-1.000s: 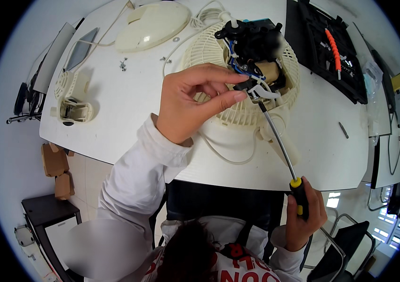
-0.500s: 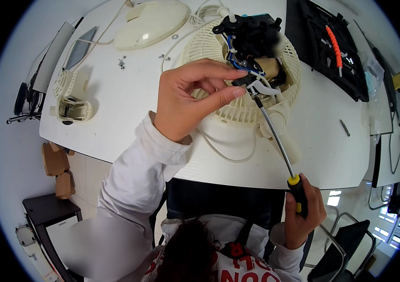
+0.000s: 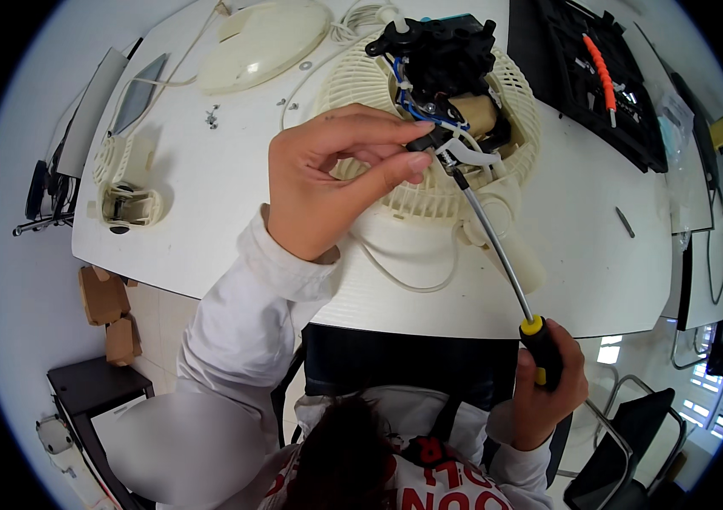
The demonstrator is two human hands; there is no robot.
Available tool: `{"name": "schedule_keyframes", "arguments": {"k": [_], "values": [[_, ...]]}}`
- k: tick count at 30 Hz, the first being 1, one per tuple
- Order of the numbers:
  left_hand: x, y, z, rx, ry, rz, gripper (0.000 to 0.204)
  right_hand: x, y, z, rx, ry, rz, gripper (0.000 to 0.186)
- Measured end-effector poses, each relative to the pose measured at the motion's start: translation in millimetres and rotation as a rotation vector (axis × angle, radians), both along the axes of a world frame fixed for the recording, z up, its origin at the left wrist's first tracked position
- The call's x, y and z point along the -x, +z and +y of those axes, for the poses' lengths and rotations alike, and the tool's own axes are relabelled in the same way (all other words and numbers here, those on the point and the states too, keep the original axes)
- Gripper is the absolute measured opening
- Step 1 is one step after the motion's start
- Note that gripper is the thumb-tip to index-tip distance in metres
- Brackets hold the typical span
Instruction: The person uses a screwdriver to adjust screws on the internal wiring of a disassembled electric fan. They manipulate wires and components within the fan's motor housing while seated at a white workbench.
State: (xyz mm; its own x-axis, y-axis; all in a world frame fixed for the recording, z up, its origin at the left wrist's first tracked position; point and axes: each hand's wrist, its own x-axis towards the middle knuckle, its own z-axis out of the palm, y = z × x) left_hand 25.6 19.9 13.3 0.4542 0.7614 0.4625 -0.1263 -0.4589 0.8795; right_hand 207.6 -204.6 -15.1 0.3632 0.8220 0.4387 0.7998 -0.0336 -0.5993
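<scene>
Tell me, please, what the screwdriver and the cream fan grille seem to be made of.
The screwdriver shaft looks like smooth metal, silvery and shiny; the screwdriver handle, opaque black and yellow, is probably plastic or rubber. The cream fan grille seems moulded plastic, fairly matt, judging by its even-coloured slats.

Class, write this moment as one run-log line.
left hand: pinches black part | right hand: grips screwdriver | tip: near white lever
</scene>
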Motion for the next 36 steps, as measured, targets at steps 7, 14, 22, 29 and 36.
{"name": "schedule_keyframes", "arguments": {"k": [7,14,22,29,36], "values": [[1.0,-4.3,1.4,-0.094,0.046,0.022,0.026,6.3,2.1,0.4,-0.029,-0.019,-0.025,0.046],[-1.0,-0.2,-0.1,-0.077,0.069,0.027,0.024,7.3,2.8,1.2,-0.035,0.018,0.021,0.046],[1.1,-2.2,0.2,-0.046,0.037,0.015,0.025,5.6,19.1,2.9,0.092,0.059,0.197,0.046],[0.2,-1.2,-1.4,-0.019,0.010,0.006,0.026,5.2,15.3,-2.8,0.093,-0.056,0.525,0.040],[2.2,-0.7,-1.2,-0.018,0.014,0.020,0.026,-0.5,22.1,-4.3,0.241,-0.052,0.618,0.042]]}}
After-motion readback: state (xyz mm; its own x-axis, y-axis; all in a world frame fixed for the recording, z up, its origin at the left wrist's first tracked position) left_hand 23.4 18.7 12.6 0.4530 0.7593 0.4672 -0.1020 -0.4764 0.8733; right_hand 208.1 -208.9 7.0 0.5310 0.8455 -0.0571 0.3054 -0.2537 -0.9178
